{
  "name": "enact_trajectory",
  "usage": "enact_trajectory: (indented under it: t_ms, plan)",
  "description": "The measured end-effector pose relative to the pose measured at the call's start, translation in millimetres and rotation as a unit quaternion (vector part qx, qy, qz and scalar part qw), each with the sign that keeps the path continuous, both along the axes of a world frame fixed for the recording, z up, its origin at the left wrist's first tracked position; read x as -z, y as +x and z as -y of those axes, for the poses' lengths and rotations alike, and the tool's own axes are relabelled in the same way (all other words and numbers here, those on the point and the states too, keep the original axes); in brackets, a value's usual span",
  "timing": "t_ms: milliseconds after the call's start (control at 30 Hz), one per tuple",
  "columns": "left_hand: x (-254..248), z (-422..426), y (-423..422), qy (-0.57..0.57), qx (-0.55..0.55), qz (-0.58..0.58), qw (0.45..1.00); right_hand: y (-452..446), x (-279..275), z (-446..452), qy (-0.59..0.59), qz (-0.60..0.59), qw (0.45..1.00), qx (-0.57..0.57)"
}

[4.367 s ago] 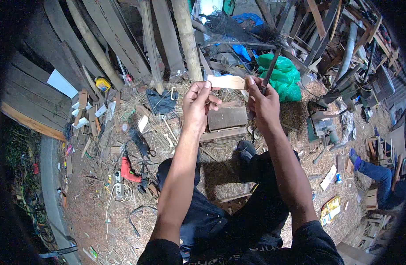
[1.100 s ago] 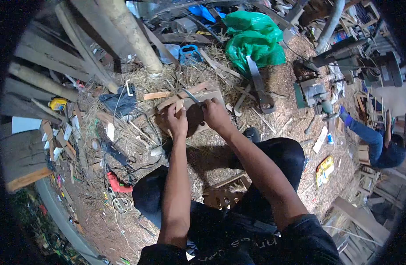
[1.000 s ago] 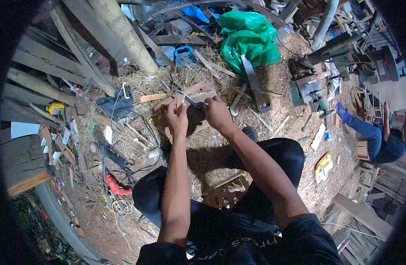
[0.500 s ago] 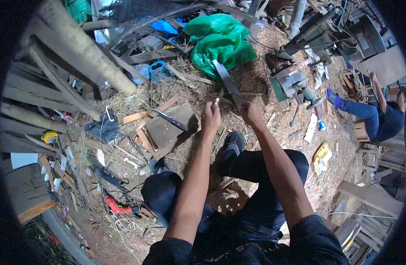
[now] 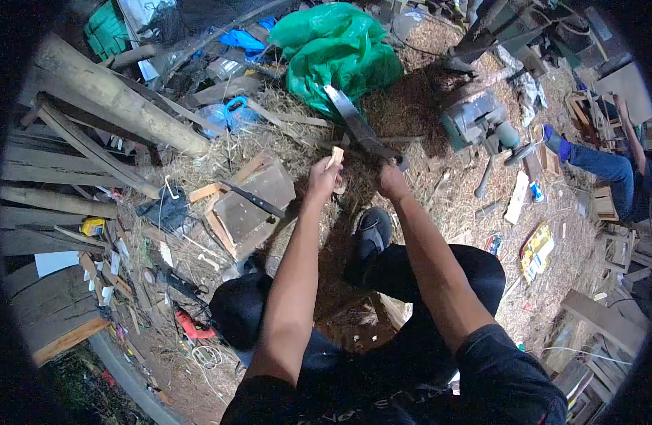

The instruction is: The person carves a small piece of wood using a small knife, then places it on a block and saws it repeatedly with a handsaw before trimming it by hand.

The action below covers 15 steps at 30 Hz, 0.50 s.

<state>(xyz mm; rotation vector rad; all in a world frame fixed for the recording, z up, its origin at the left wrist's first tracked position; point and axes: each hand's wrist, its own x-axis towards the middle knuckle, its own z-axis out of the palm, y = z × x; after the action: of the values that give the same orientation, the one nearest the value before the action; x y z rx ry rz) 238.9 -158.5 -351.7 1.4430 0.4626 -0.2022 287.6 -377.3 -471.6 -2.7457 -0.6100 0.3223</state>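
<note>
In my left hand (image 5: 323, 178) is a small pale piece of wood (image 5: 334, 157), its end sticking up past my closed fingers. My right hand (image 5: 392, 180) grips the wide end of a handsaw (image 5: 360, 127). Its long blade tapers to a bright blunt tip, pointing away and to the left, in front of a green plastic bag (image 5: 344, 60). The teeth are too small to make out. Left of my left hand sits a wooden block (image 5: 259, 212) with a black-handled knife (image 5: 259, 200) lying across it.
Wood shavings cover the ground around my shoe (image 5: 374, 230). A bench-mounted machine (image 5: 478, 120) stands right. Beyond it sits another person in jeans (image 5: 599, 170). A red power tool (image 5: 193, 324) lies lower left, with a yellow packet (image 5: 537, 251) at right. A thick post (image 5: 120, 95) leans at left.
My left hand has shifted left and apart from the handsaw, and the wood piece now shows upright above my fingers. The handsaw stays in my right hand; the view has shifted slightly.
</note>
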Motion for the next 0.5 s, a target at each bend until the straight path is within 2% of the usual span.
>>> enact_trajectory:
  t_ms: [33, 67, 100, 133, 200, 300, 333, 367, 433, 500]
  plan:
    - [16, -5, 3, -0.013, 0.008, -0.015, 1.0, -1, 7, 0, 0.015, -0.009, 1.0, 0.001]
    - [22, -3, 5, -0.022, -0.003, -0.014, 1.0, 0, -37, -12, -0.028, -0.07, 0.997, 0.029]
    - [18, 0, 7, -0.031, -0.014, -0.011, 0.999, 2, -53, -15, -0.07, -0.129, 0.988, 0.058]
    - [14, 4, 7, -0.045, -0.008, -0.008, 0.999, 6, -23, -15, -0.078, -0.122, 0.987, 0.064]
    - [-4, 4, 1, -0.067, -0.005, -0.004, 0.998, -7, -5, -20, -0.072, 0.033, 0.993, 0.082]
    - [-35, -1, -9, -0.026, 0.02, 0.005, 0.999, -1, 19, -27, -0.093, 0.085, 0.99, 0.066]
    - [-47, -7, -13, 0.043, 0.052, 0.039, 0.997, 1, -20, -31, -0.102, 0.037, 0.992, 0.057]
    - [-58, -13, -16, 0.063, 0.064, 0.05, 0.995, 2, -37, -36, -0.089, 0.016, 0.994, 0.066]
    - [-79, -29, -22, 0.074, 0.046, 0.089, 0.992, 2, -59, -44, -0.04, 0.0, 0.993, 0.109]
    - [-97, -48, -30, 0.177, -0.067, 0.129, 0.973, 0, -75, -58, 0.058, 0.028, 0.983, 0.171]
